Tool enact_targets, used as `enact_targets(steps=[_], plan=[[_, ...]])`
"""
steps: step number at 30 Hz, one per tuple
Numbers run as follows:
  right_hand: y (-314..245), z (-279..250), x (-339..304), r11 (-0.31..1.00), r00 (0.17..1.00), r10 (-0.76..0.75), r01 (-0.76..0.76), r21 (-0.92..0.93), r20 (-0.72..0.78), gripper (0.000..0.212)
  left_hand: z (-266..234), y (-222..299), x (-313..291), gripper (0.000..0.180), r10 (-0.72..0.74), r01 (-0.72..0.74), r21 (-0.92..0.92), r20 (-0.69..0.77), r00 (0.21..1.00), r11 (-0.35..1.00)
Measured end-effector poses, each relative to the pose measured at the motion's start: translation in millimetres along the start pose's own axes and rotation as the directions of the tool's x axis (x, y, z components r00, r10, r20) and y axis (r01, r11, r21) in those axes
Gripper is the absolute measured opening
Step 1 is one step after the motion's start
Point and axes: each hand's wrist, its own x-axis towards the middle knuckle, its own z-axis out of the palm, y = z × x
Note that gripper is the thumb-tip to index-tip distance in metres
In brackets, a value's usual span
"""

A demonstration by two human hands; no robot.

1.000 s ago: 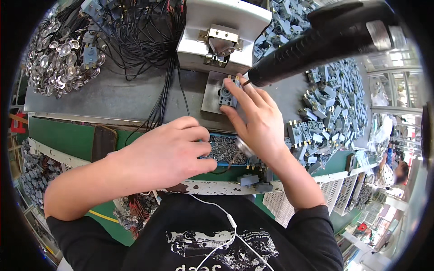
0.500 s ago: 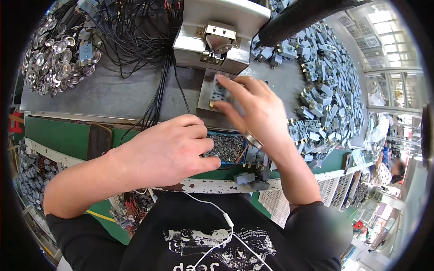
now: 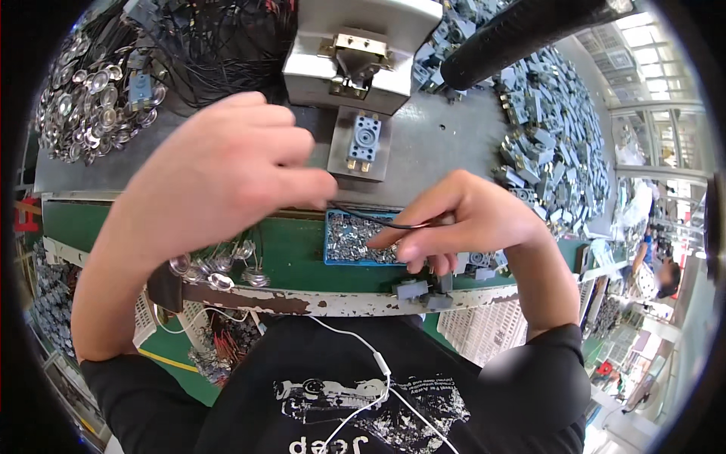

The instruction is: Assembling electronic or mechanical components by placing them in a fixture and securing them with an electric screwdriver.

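The left hand [image 3: 231,163] and right hand [image 3: 484,216] pinched a black wire [image 3: 386,223], seemingly to steady it — a blue tray [image 3: 357,263] lay beneath the right, probably for reach.

At centre, the blue-grey block [image 3: 366,138] is matt plastic, its terminals [image 3: 365,166] brassy metal, the plate [image 3: 340,154] smooth metal, the black wire [image 3: 370,218] smooth-sheathed. Upper left, the discs [image 3: 96,115] are polished metal; lower centre, the rail [image 3: 340,305] has rough, flaking paint, the shirt [image 3: 242,401] matt cloth.
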Motion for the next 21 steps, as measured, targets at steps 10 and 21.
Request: enact_targets(steps=[10, 21], plan=[[69, 29, 36, 0.678, 0.45, -0.719, 0.622, -0.392, -0.53, 0.044, 31, 13, -16, 0.014, -0.327, 0.327, -0.005, -0.052, 0.944, 0.945], [46, 26, 12, 0.731, 0.675, -0.641, 0.392, -0.558, -0.365, 0.043, 28, 22, 4, 0.024, -0.239, 0.23, -0.172, -0.036, 0.97, 0.958]])
